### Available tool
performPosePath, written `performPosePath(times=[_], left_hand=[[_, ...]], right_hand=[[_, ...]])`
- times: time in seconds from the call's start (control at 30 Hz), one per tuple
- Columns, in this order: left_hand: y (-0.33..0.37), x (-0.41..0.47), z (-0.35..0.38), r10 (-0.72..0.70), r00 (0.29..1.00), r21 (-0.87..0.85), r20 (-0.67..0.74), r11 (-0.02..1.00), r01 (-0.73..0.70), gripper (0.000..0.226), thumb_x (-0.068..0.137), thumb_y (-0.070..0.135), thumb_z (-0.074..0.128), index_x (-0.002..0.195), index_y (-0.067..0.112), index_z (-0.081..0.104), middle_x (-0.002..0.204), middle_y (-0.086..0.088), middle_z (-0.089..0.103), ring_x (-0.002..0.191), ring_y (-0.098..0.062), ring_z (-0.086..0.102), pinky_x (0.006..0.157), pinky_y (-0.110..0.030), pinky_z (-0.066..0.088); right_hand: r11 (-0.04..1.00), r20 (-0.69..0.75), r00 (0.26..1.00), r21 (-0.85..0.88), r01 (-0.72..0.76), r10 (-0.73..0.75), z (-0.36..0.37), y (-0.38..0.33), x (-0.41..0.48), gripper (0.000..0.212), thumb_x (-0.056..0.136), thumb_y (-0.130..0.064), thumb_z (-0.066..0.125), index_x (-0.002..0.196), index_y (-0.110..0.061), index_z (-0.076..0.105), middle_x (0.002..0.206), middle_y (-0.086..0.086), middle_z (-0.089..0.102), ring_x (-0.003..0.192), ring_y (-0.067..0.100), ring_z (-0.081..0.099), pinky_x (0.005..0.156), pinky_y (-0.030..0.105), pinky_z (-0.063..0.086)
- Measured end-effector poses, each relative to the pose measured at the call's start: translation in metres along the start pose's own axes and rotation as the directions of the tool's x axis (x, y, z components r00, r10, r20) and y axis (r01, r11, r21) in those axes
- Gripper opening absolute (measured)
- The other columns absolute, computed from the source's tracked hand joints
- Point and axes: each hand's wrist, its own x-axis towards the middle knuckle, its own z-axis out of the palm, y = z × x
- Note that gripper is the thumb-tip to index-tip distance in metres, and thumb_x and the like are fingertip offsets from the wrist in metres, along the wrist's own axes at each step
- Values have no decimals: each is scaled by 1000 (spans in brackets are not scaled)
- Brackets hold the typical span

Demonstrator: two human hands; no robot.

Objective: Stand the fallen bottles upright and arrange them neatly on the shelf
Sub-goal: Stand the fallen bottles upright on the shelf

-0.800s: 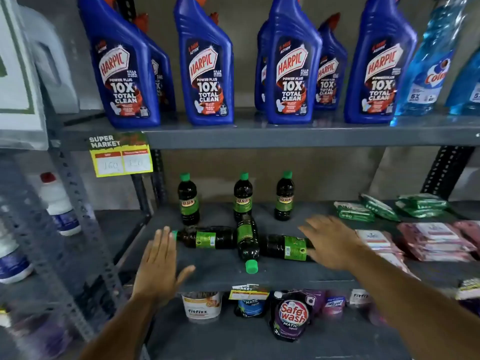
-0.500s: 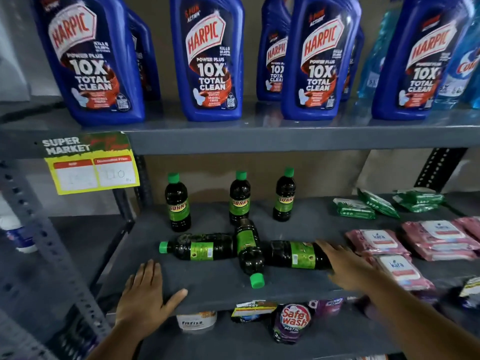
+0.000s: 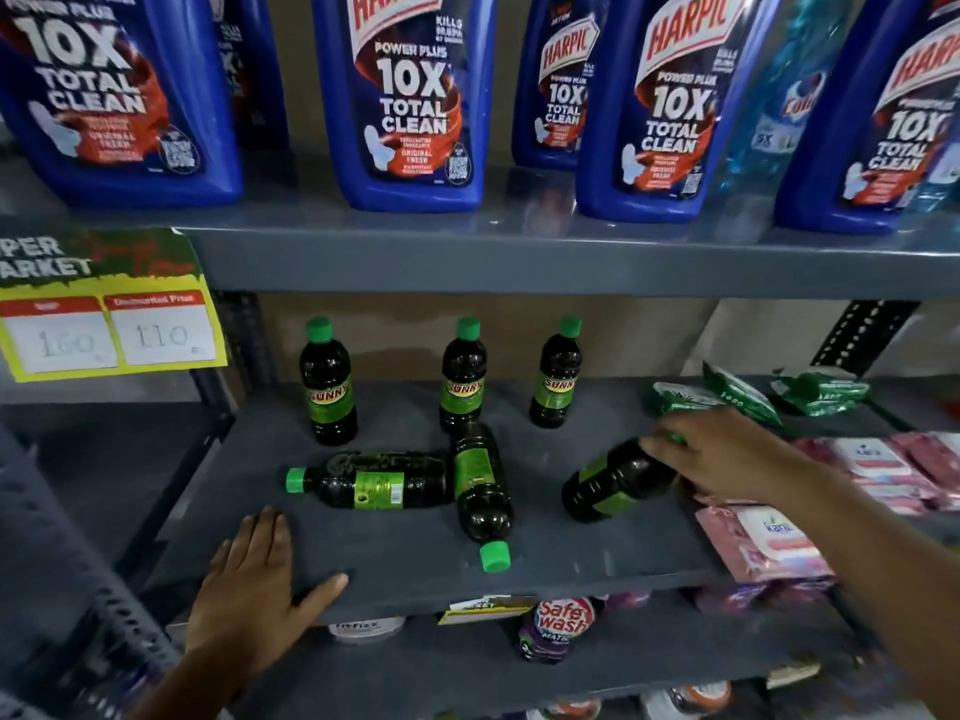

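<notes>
While tilted, rightmost bottle (image 3: 615, 480) sits in right hand's (image 3: 727, 454) grip.

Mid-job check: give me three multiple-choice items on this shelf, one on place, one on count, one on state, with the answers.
1. Where does the left hand rest?
A. On the front edge of the middle shelf
B. On a blue Harpic bottle
C. On the pink packets

2. How many dark green-capped bottles stand upright at the back?
A. One
B. Three
C. Five

3. What is the state of the bottle under the right hand?
A. Standing upright
B. Tilted, gripped at its cap end
C. Lying flat, untouched

Answers: 1 A, the palm lies flat on the shelf's front lip. 2 B, a left standing bottle, a middle standing bottle and a right standing bottle stand in a row. 3 B, the held bottle slants with its base toward the camera and fingers closed over its top.
</notes>
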Motion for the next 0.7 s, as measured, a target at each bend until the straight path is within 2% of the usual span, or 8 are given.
performPosePath(times=[0.17,0.27,0.37,0.5,0.57,0.63,0.67,0.7], left_hand=[[-1,-3,-5,37,999,-6,1,999,-37,143,51,99,-12,154,5,18,163,-13,14,150,-29,13,122,-45,18],[-10,0,-9,55,998,9,23,998,-55,146,46,101,-11,155,7,14,164,-10,12,150,-26,12,122,-43,16],[-18,0,-12,49,999,-31,16,998,-48,142,51,102,-6,155,8,13,165,-8,11,150,-23,12,123,-43,14],[-14,-7,-8,55,997,-54,-53,997,-58,136,59,100,0,153,5,25,162,-10,21,149,-25,18,121,-46,19],[-15,-7,-7,59,995,-63,-78,996,-64,134,62,99,2,151,3,29,161,-12,25,149,-26,21,121,-47,21],[-17,-4,-6,50,997,-46,-60,998,-52,134,59,99,-2,154,7,21,164,-8,17,151,-22,14,122,-44,17],[-17,-3,-6,43,998,-31,-46,999,-45,135,57,99,-5,155,9,16,165,-6,12,151,-20,9,123,-42,14],[-17,-2,-6,40,998,-21,-39,999,-41,136,55,99,-7,156,11,13,165,-4,9,151,-19,7,122,-40,13]], right_hand=[[986,-98,991,-136,-101,88,-2,-34,50,52,92,-64,37,98,-18,61,101,14,67,96,35,64,72,38,48],[980,-156,974,-87,-180,166,0,-45,68,53,92,-65,38,97,-17,61,97,15,67,88,34,62,66,36,43],[984,-208,965,-47,-174,161,5,-52,77,60,91,-67,40,103,-12,62,97,19,67,92,39,63,67,37,44],[976,-154,969,129,-175,194,10,-43,78,71,76,-78,52,121,-24,52,109,9,64,103,34,62,72,38,48],[869,-84,969,466,-167,231,23,-31,72,86,68,-67,73,136,-26,41,122,5,54,119,28,53,88,40,47],[561,-8,982,822,-100,188,53,-19,65,95,68,-27,89,143,-18,32,137,3,48,131,23,45,102,42,42],[452,38,988,886,-101,147,71,-14,62,100,67,-11,88,146,-16,28,142,5,48,132,23,47,106,45,41],[428,69,993,897,-106,101,87,-10,61,100,66,-1,85,147,-16,27,142,6,49,130,23,49,108,48,41]])
